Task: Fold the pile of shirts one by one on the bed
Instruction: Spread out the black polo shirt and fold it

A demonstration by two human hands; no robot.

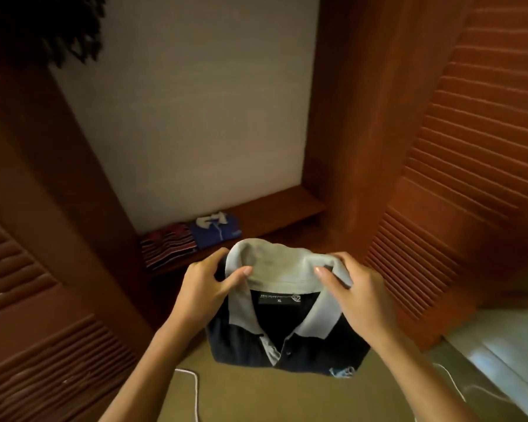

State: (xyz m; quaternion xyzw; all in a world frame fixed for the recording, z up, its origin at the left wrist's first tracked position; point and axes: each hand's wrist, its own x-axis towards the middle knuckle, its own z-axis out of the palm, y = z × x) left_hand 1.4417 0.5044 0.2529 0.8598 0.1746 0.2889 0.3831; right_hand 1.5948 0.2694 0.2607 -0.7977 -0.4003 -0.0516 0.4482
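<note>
Shirt (pixel 238 342) between left hand (pixel 205 286), right hand (pixel 360 295)

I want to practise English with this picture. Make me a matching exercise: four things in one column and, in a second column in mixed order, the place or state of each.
Things
1. navy polo shirt
2. striped shirt
3. blue shirt
4. right louvred door

Places or states
A. folded, at the left end of the shelf
B. reddish wood, standing open
C. folded, gripped at its grey collar by the left hand and the right hand
D. folded on the shelf, just right of its neighbour

Pairs: 1-C, 2-A, 3-D, 4-B
</note>
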